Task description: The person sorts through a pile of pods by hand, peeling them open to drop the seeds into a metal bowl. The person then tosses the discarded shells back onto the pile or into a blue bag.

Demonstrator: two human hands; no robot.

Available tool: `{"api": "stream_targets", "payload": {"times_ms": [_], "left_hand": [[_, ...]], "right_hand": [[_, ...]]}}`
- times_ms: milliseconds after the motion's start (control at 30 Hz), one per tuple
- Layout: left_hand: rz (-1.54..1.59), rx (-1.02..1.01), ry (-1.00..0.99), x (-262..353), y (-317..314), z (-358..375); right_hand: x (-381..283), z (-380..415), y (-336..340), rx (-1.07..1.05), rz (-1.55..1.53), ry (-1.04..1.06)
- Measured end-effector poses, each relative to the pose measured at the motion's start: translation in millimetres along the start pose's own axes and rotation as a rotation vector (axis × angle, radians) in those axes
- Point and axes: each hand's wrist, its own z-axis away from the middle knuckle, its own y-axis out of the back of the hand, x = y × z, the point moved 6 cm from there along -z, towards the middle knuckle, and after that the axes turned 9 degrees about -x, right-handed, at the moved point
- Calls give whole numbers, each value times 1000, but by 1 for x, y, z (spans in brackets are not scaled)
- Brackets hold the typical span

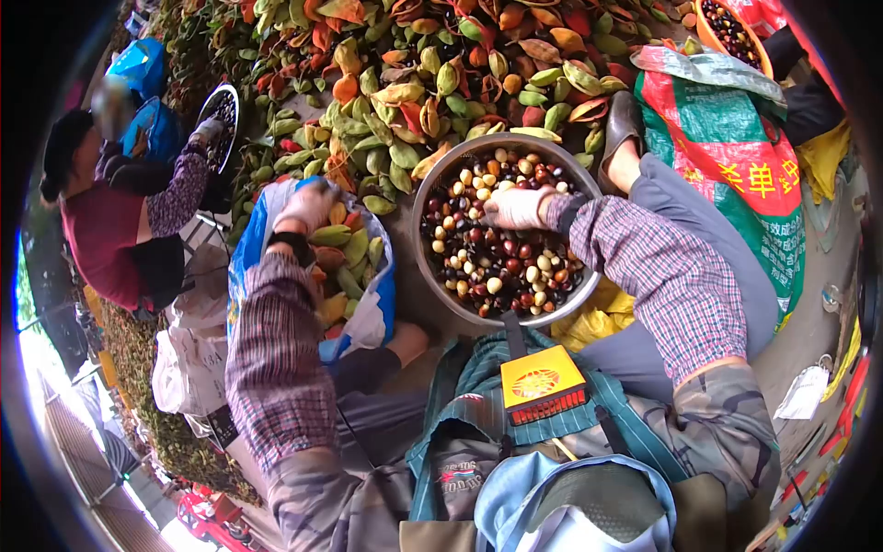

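Observation:
A wide metal bowl (426,262) holds many round seeds (501,253), dark brown, reddish and cream. Over its upper part is my right hand (520,208) in a pale glove, touching the seeds. Its fingers are curled together, and anything inside them is hidden. My left hand (308,204), also in a pale glove, is at the upper left of a blue and white bag (382,267). Inside that bag lie green and orange pods (345,248). The left fingers are smeared by motion, so I cannot see whether they hold anything.
Beyond the bowl spreads a large heap of pods (405,120). A green and red sack (727,156) stands at right, near an orange basin (736,37) of seeds. At left a co-worker (115,216) reaches to another bowl (233,97). A yellow box (543,382) lies near my lap.

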Motion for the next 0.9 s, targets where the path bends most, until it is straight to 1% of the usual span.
{"api": "stream_targets", "payload": {"times_ms": [33, 67, 100, 133, 167, 233, 300, 333, 367, 400, 433, 467, 533, 567, 600, 633, 667, 700, 733, 767, 800, 833, 900], "left_hand": [[92, 148, -94, -13, 8, -39], [288, 158, -39, 0, 33, -54], [907, 143, 96, 8, 35, -61], [765, 239, 113, 3, 44, -83], [623, 337, 133, -4, 45, -116], [646, 146, 224, -37, 10, -202], [613, 262, 268, -27, 1, -209], [670, 215, 371, -15, 7, -195], [833, 194, 276, -12, 5, -196], [1001, 170, 186, -8, -3, -194], [1163, 150, 92, -5, -8, -189], [1221, 240, 162, 3, -15, -178], [1215, 190, 19, 24, -16, -163], [1229, 132, -87, 49, -10, -143], [1244, 78, -192, 76, -4, -120], [1254, 27, -300, 100, -2, -104], [1087, 78, -264, 110, -17, -105], [933, 80, -241, 128, -23, -100], [778, 84, -219, 145, -29, -95], [636, 34, -209, 164, -25, -78], [656, -15, -267, 177, -18, -61], [618, 2, -340, 178, -13, -53], [694, -167, -482, 165, -6, -42]], "right_hand": [[-7, 2, 0, 60, 96, -1], [-8, 8, -1, 82, 42, -70], [-8, 6, -4, 155, 97, -37], [-10, 5, -6, 101, 49, -82], [-13, 4, -6, 89, 50, -66], [-13, 0, -7, 17, 2, -79], [-7, -8, -8, -31, 13, -81], [-2, -13, -11, -22, -22, -43], [2, -17, -14, -20, -58, -7], [4, -18, -15, -40, -67, -87], [1, -21, -13, -110, -36, -72], [2, -24, -12, -88, -43, -51], [6, -33, -21, -36, -78, -24], [10, -37, -25, -8, -96, -19], [10, -41, -28, -53, -91, 21], [3, -38, -23, -109, -108, 6], [6, -41, -28, -54, -105, 22], [12, -43, -31, 5, -97, 38], [9, -39, -26, 69, -124, -30], [7, -39, -25, 117, -99, 25], [12, -41, -29, 90, -80, -17], [11, -39, -28, 60, -60, -60], [18, -42, -34, 71, -60, -70]]}}
